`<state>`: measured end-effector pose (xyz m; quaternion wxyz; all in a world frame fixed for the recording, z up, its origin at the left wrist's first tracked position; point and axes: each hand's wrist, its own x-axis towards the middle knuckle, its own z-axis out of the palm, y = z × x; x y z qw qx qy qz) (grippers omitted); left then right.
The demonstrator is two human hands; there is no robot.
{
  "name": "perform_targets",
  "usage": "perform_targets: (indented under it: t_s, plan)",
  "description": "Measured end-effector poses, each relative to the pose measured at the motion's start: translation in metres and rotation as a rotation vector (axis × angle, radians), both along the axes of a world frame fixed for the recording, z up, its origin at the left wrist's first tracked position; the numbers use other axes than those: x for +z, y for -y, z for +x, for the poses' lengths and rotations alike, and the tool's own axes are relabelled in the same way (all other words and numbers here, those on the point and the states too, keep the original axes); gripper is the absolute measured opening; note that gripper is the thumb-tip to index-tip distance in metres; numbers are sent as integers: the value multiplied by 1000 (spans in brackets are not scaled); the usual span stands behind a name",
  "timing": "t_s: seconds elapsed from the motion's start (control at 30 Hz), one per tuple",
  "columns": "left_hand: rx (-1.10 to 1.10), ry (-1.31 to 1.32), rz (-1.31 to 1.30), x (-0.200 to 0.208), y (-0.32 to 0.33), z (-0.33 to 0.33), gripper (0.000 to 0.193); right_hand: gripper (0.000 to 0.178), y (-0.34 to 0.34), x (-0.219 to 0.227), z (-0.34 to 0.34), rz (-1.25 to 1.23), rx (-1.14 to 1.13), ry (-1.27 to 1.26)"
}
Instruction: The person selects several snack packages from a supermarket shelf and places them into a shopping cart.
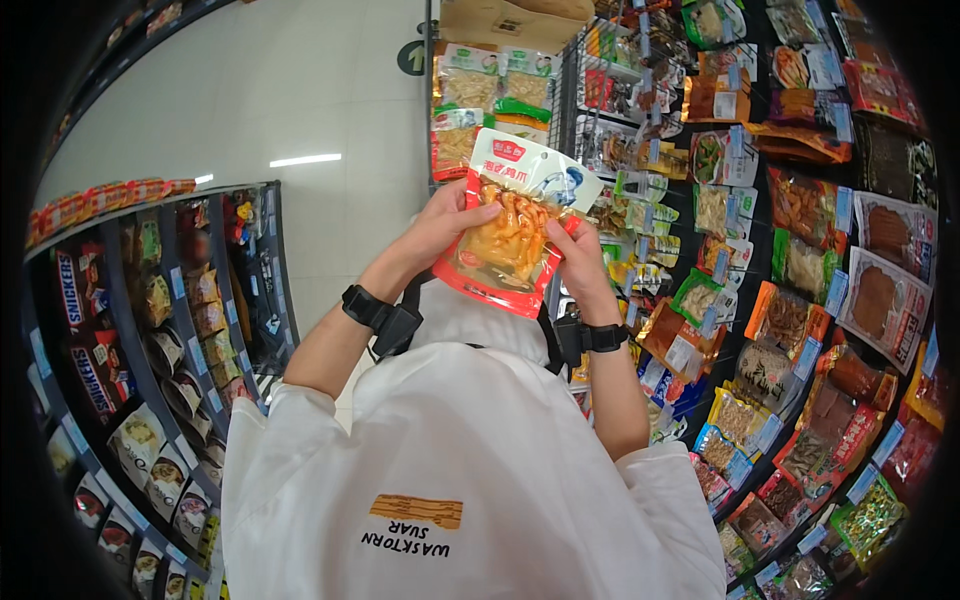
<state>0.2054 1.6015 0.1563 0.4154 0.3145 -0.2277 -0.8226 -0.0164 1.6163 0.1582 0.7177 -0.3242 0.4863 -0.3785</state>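
Observation:
A red and white plastic pouch of chicken feet (pixel 515 240) is held up in front of my chest. Through its clear window orange-brown pieces show. My left hand (pixel 445 222) is closed on the pouch's left edge, thumb lying across the front. On the opposite edge my right hand (pixel 580 262) grips it the same way, thumb on top and fingers behind. The fingers behind the pouch are hidden. The printed white header with a hang hole points away from me, and the pouch tilts slightly.
To the right, a tall hanging rack (pixel 740 270) carries many snack packets with blue price tags. Ahead, a wire basket stand holds green and white bags (pixel 470 75). A shelf unit (pixel 165 330) with packaged food stands at left. Pale tiled floor (pixel 330 110) lies between.

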Motion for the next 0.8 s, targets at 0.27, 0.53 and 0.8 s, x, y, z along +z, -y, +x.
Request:
perform_targets:
  t_s: [0.27, 0.53, 0.8]
  plan:
    - [-15, 32, -41, 7, -6, 24, 38, 31, -4, 1, 19, 31, 30, 90]
    - [-140, 115, -148, 17, -11, 25, 43, 34, -15, 14, 9, -1, 63, 64]
    - [-173, 117, -223, 29, -12, 15, 38, 32, -27, 22, 1, -58, 20, 57]
